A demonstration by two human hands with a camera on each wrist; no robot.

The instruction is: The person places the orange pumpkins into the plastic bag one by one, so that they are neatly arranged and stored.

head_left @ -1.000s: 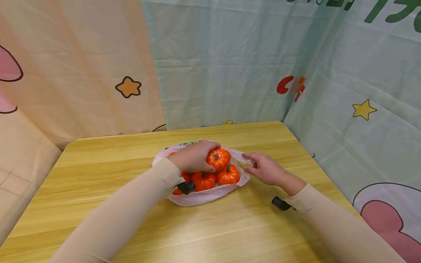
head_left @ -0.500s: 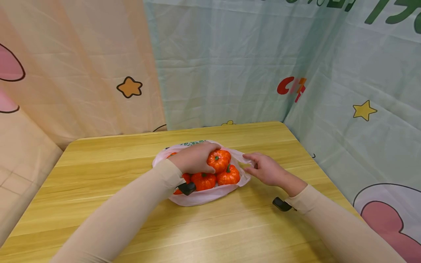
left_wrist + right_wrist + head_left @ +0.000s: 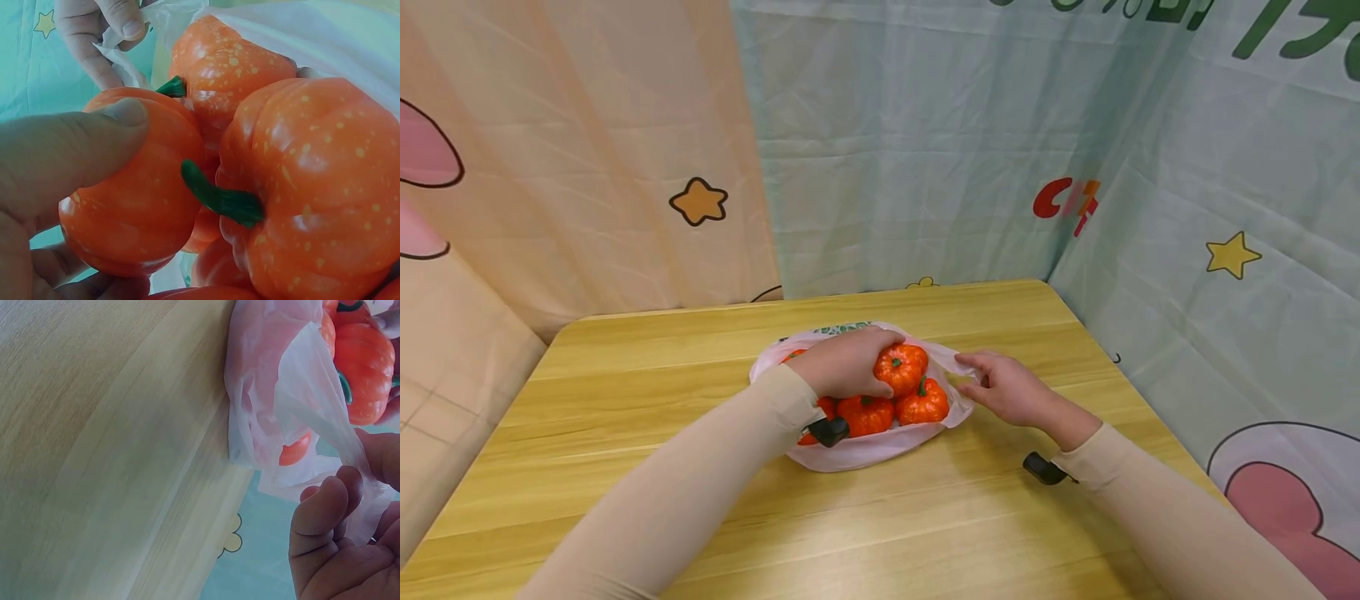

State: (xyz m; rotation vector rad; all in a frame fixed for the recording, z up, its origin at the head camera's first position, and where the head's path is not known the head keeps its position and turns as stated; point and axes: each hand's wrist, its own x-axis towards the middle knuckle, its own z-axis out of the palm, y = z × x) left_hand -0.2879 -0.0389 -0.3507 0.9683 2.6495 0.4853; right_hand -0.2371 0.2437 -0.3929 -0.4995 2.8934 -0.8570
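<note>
A thin whitish-pink plastic bag [image 3: 850, 454] lies with its mouth spread, holding several small orange pumpkins with green stems, among them one pumpkin [image 3: 922, 404] at its right. My left hand [image 3: 850, 360] reaches over the bag and grips another pumpkin [image 3: 901, 369] on top of the pile. In the left wrist view the thumb lies across that held pumpkin [image 3: 137, 187], fingers curled underneath; a speckled pumpkin [image 3: 319, 187] sits beside it. My right hand [image 3: 1011, 389] pinches the bag's right edge; the right wrist view shows the film [image 3: 312, 381] stretched between thumb and fingers.
The bag rests on a wooden table [image 3: 865, 533] towards its far side. Printed cloth [image 3: 910, 167] hangs behind the table and along its right side. A black wrist camera [image 3: 1043, 468] sits below the right hand, another [image 3: 829, 431] below the left.
The whole head view has shifted very slightly. Both hands keep their places, the left on the pumpkin and the right on the bag's edge.
</note>
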